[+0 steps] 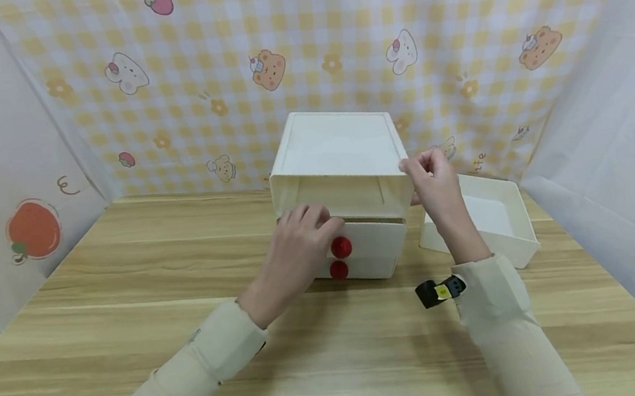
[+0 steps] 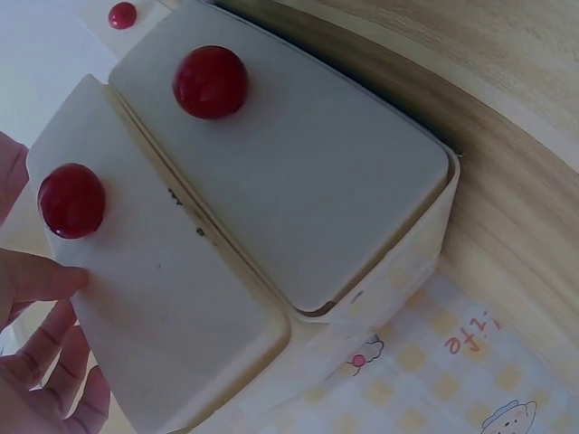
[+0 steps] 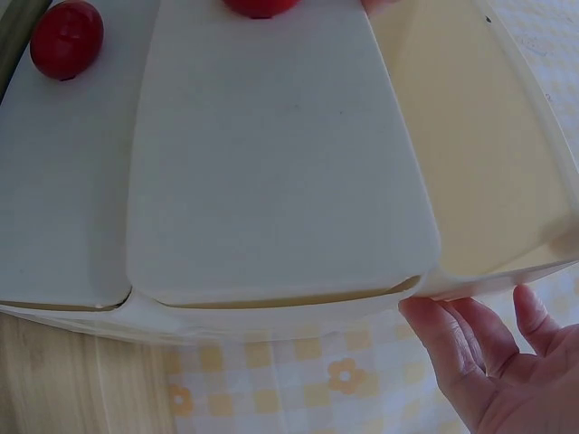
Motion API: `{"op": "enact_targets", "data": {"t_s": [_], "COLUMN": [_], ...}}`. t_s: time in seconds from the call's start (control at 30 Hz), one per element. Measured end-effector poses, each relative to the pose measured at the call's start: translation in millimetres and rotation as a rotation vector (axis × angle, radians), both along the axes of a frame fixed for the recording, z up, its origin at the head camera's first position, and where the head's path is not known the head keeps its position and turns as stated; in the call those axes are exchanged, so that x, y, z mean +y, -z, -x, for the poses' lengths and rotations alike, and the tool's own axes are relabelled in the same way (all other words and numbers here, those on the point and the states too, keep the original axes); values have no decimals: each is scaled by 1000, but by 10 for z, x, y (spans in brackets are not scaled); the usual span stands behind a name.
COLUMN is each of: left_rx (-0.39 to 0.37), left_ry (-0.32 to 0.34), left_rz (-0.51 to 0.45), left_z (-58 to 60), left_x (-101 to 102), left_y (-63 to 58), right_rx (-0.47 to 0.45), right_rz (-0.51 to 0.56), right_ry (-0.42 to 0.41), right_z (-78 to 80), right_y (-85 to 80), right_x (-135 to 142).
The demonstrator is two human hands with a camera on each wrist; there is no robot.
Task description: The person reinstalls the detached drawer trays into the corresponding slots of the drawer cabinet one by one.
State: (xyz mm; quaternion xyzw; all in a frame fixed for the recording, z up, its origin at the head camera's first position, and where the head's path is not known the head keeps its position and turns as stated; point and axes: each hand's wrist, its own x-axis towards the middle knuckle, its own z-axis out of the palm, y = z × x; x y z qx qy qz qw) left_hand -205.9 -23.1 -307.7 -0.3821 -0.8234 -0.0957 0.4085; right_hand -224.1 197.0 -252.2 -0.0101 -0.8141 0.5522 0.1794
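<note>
Near the back edge of the wood-grain bench [image 1: 100, 333], before yellow-checked fabric [image 1: 297, 23], stands a white plastic cabinet [image 1: 340, 145]; left grip [image 1: 294, 248] pinches its upper red-knobbed drawer [image 1: 376, 238], right grip [image 1: 442, 193], spread, touches its side.

Head view: bright, diffuse light, apparently from above. Top panel of the white, boxy plastic cabinet [image 1: 340, 141] lit strongly; its open upper compartment left in mild shade. Soft-edged shadows are cast below the cream fabric sleeves [image 1: 503, 327] onto the pale wood-grain tabletop [image 1: 181, 263], where a faint sheen is picked up. Wrist views: dimmer, cooler, softer in detail; flat white plastic drawer fronts [image 3: 280, 163] rendered grey. Small highlights caught on round, glossy red knobs [image 2: 210, 82]. Straight edges bowed by lens distortion.
</note>
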Motion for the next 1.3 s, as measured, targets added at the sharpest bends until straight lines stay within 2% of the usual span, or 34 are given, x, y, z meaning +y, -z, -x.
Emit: {"op": "enact_targets", "data": {"t_s": [0.23,0.4,0.7,1.3], "left_rx": [42,61,-70,-129], "left_ry": [-2,14,13,-12], "left_rz": [-12,4,62,34], "left_z": [44,17,-62,-25], "left_x": [8,-7,2,24], "left_y": [33,83,185,196], "right_rx": [7,1,-6,-13], "right_rz": [-2,-5,-1,3], "right_ry": [3,-3,5,5], "right_z": [-6,-25,-27,-20], "right_y": [0,-5,-6,-17], "right_x": [-1,1,0,-10]}}
